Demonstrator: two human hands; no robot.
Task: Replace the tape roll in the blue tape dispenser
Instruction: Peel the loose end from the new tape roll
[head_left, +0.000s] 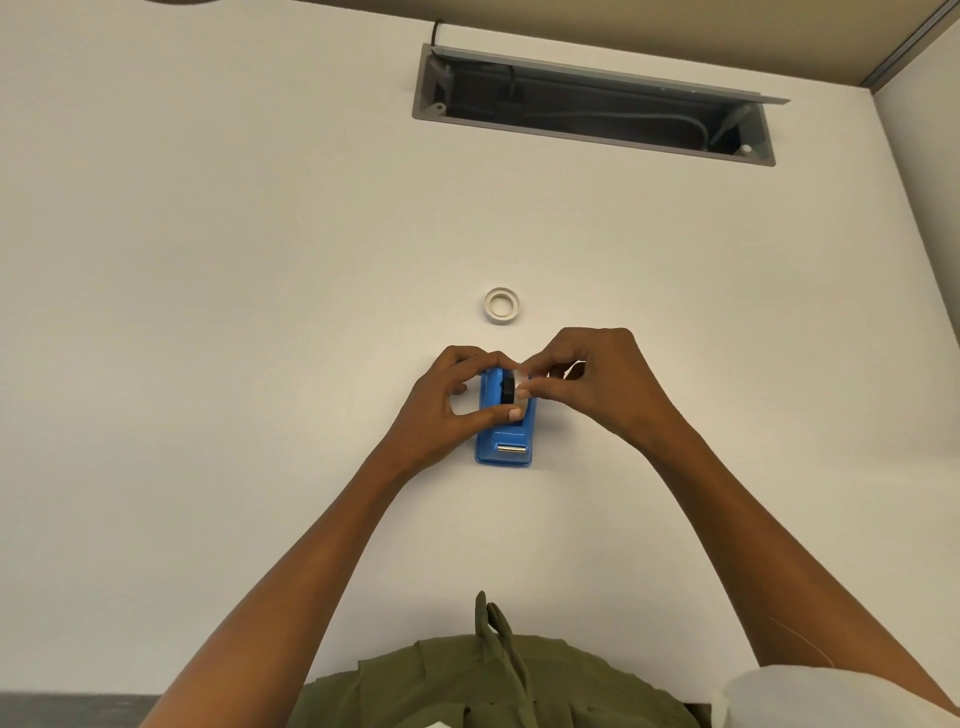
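A plain white desk (208, 312) fills nearly the whole view under soft, even light. At its far side a grey-framed cable hatch (592, 104) lies open, with dark cables and a pale grey cord inside. A beige partition (675, 31) stands behind the far edge, a grey metal strip (909, 44) runs at the far right corner, and dark grey floor (67, 709) shows near left

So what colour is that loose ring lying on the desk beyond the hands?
White or off-white: the loose ring shows best in the head view.
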